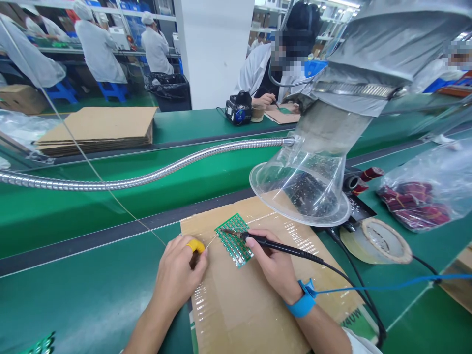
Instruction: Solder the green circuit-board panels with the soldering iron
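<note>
Soldering is what we have in hand, and we judge it to be partway at most: the iron's tip sits on the far left corner of the green panel of small circuit boards (234, 239), with most of the panel's rows lying between that corner and us, though we cannot tell from here which joints already carry solder. Our right hand (271, 263) is closed pen-fashion around the slim black soldering iron (275, 246), its dark cord trailing off to the right. Our left hand (179, 273), a yellow rubber cot on one fingertip, pinches the thin solder wire (110, 191) and brings its end close to the iron tip. The panel lies flat on a brown cardboard sheet (239, 305) striped with glossy clear tape, which rests on the matte green bench mat (92, 295). A blue wrist strap (302, 302) with a thin blue lead circles our right wrist. Just beyond the panel hangs a clear plastic fume hood (300, 189), flared like a funnel, fed by crinkled silver ducting, with a ribbed metal gooseneck beside it.
</note>
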Demonstrator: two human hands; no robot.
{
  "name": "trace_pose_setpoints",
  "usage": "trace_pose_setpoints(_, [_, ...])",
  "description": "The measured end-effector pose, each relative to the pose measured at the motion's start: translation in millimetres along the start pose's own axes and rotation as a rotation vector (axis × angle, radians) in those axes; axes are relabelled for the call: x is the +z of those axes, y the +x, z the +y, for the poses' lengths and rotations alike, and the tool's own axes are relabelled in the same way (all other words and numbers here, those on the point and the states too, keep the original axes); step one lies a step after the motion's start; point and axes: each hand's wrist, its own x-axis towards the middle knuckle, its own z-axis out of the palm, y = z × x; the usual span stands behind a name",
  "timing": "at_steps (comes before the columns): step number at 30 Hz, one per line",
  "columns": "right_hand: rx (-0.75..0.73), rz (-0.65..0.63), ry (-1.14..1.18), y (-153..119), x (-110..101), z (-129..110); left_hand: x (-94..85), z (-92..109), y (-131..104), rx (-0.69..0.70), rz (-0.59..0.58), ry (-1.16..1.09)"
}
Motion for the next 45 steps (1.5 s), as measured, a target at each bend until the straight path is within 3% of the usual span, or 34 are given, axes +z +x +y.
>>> trace_pose_setpoints(8, [0.043,0.088,0.118,-3,1,1,-6.1,1,-1,0.038,-0.006,-0.058])
trace_pose_setpoints(16, [0.005,0.109,0.057,-1,-2,-1,-4.8,-3,-1,0.050,-0.052,-0.065])
trace_pose_setpoints(26, [0.032,0.061,0.021,-1,-1,-1,-4.6,0,-2,0.028,-0.085,-0.031])
trace_pose_setpoints(45, [0.047,0.034,0.003,-1,-2,-2,-0.4,9,1,-0.007,-0.029,0.020])
